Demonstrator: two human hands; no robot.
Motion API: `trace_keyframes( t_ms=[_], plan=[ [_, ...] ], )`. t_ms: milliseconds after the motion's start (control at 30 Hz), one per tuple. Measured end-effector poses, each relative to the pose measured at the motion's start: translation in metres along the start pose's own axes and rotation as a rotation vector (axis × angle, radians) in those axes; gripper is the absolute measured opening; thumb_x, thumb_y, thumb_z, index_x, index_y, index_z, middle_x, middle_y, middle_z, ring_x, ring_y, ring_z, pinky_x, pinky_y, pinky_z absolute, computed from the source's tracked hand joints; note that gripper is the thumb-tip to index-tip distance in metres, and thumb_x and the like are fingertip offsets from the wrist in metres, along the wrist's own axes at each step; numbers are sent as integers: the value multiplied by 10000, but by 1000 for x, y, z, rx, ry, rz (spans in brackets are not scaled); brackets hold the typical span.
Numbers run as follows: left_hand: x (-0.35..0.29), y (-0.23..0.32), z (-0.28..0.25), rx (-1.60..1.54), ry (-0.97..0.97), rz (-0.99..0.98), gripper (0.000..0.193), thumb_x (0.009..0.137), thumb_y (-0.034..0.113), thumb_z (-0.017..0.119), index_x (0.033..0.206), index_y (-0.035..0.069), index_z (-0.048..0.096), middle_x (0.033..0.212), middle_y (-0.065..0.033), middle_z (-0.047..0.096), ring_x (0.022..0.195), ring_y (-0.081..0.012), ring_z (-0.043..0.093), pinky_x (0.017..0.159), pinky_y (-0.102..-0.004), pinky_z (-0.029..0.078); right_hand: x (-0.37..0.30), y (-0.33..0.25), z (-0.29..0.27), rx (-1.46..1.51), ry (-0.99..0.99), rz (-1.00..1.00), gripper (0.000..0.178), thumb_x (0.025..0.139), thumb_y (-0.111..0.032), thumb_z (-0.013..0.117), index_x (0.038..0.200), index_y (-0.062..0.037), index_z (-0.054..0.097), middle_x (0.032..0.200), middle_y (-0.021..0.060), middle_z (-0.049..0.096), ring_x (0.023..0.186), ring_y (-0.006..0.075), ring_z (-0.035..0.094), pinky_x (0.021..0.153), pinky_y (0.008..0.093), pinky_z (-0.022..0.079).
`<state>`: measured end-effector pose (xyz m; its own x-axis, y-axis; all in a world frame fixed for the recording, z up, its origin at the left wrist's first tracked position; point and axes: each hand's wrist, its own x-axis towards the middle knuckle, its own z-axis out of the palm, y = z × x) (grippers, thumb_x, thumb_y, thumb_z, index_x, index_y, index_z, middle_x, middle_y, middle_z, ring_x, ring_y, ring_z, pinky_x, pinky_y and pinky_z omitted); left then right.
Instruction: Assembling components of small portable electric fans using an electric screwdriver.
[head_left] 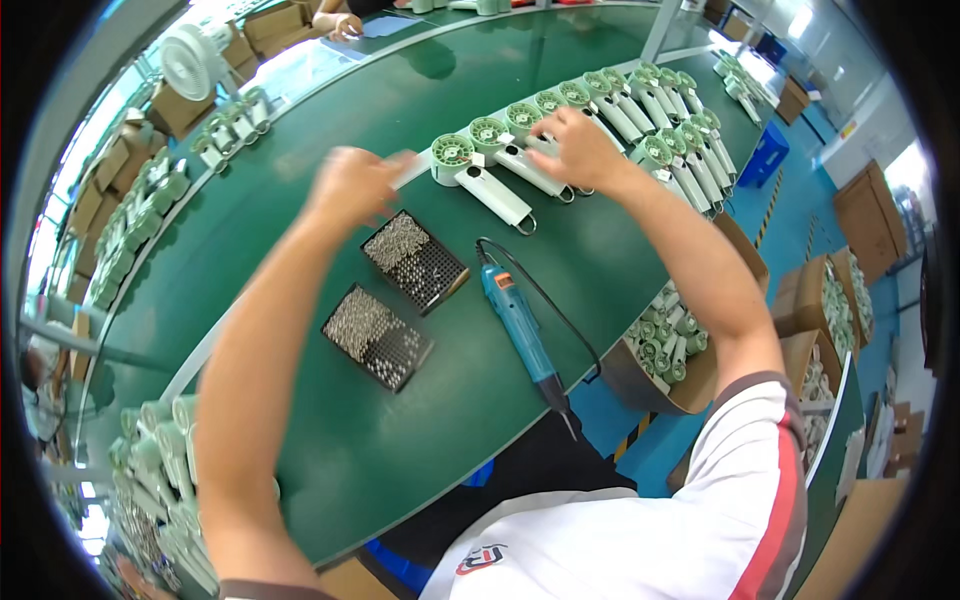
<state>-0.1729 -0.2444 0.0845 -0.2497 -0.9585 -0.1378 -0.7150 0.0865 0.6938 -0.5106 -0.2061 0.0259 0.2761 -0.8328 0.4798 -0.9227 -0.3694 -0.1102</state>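
Pale-green handheld fans with round, ribbed heads and smooth, glossy whitish handles [495, 197] lie in a slanting row on the smooth green tabletop [450, 435]. Nearer fans show a loop at the handle's foot. My right hand [585, 155] is over the row, fingers curved, half open; cannot tell whether it grips a fan. My left hand [350, 188] is motion-blurred beside the row's left end; grip and opening cannot be told. Below it: two black, rectangular, hole-gridded trays [432, 290], partly heaped with small silvery metal screws [395, 243]. Right of these: a teal, tapered power screwdriver [520, 325] with black cable [545, 293]. Labels: small white tag [479, 160] by the nearest fan; orange-red patch [503, 281] on the screwdriver; printed emblem [482, 558] on my white shirt.
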Motion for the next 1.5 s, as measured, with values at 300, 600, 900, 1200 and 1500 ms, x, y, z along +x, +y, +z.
trace_keyframes(
  t_ms=[300,600,900,1200,1500],
  plan=[
    [5,54,130,362,101,-129,677,859,623,704,1164,20,754,1207,-197,735,1169,-332,694,991,-416,546,-29,-18,26,-118,-96,200,596,826,-533,770,1289,-162,724,1178,218,645,1144,386,627,974,457,531],
    [23,68,140,35,39,-363,362,825,380,720,919,32,760,907,-81,774,646,-189,745,600,-298,615,-24,-20,47,-54,-108,258,611,753,-569,764,1197,-150,783,1095,230,684,1082,382,628,954,453,524],
    [30,62,94,-143,77,-395,329,847,319,690,895,2,762,827,-117,764,645,-206,747,580,-326,626,-16,-21,54,97,76,224,543,734,-465,814,1078,-44,801,855,250,712,877,390,665,852,465,543],
    [94,-19,-13,-37,229,-247,449,804,433,727,924,1,752,777,-125,738,604,-182,710,525,-328,577,112,-40,54,132,52,170,572,806,-594,659,973,-64,795,848,205,737,944,370,704,814,472,559],
    [301,-131,-136,305,389,-228,561,811,499,626,1054,11,758,1006,-174,764,962,-316,718,876,-384,531,393,-110,155,53,-38,367,546,838,-547,660,1116,-90,772,1165,181,743,1163,328,690,981,419,536]
  ],
)
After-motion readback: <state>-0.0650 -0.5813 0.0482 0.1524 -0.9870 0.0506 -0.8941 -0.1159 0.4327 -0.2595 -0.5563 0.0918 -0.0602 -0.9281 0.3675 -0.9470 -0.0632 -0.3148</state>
